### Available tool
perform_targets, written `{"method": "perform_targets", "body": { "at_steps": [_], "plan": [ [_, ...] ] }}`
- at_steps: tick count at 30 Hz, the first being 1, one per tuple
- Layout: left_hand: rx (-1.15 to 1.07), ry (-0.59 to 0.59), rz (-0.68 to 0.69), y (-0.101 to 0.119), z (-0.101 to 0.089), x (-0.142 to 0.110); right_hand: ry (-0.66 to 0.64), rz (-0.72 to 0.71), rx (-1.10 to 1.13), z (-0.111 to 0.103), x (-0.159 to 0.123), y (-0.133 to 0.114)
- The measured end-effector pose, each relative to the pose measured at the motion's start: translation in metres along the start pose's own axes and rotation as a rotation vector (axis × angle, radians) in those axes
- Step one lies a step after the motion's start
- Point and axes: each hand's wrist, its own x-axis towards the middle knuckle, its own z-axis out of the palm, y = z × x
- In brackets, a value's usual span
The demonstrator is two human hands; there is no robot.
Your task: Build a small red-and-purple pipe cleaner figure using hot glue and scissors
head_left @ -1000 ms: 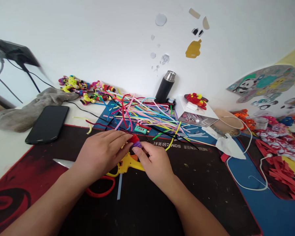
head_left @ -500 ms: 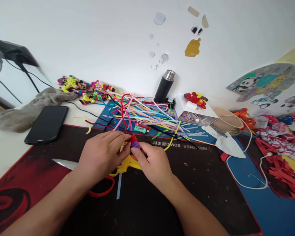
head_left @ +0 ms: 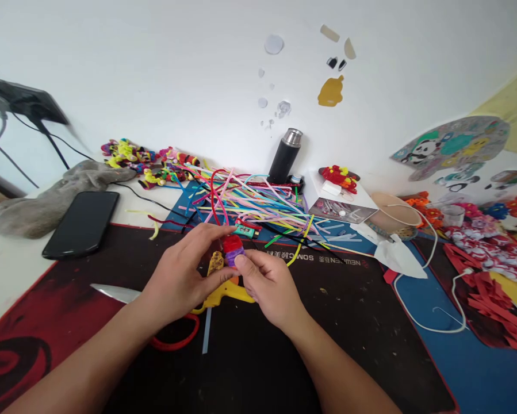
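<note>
A small fuzzy piece, red on top and purple below [head_left: 234,250], is upright between my hands; it looks like pipe cleaner work. My right hand [head_left: 272,283] pinches its purple side between thumb and fingers. Around the other side, my left hand [head_left: 174,270] is open, index finger stretched above the red top and thumb beside the lower edge. Beneath both hands lies a yellow glue gun [head_left: 223,292], partly covered. Close to it is a spotted yellow-brown part [head_left: 215,263]. Scissors with a red handle [head_left: 176,345] lie under my left wrist, the blade [head_left: 115,292] sticking out left.
A heap of coloured pipe cleaners [head_left: 249,198] lies behind my hands with a teal lighter [head_left: 246,230]. Further back stand a black flask [head_left: 285,156] and a white box [head_left: 344,204]. A phone [head_left: 81,224] lies left; a white cable [head_left: 431,328] loops right.
My left fingers have lifted and spread away from the red and purple piece, which now shows more fully. My right hand keeps its pinch. The view has shifted slightly.
</note>
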Motion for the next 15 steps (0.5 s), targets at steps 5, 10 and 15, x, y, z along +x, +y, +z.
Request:
{"method": "perform_targets", "body": {
  "at_steps": [5,10,15],
  "plan": [
    [-0.014,-0.001,0.001,0.002,-0.001,0.001,-0.024,-0.001,0.012,0.001,-0.001,-0.002],
    [-0.134,-0.077,-0.184,0.002,-0.006,0.002,-0.026,-0.032,-0.059,-0.001,-0.001,-0.011],
    [-0.265,-0.109,-0.336,0.001,-0.008,0.002,0.18,-0.197,-0.276,-0.009,0.002,-0.014]
  ]
}}
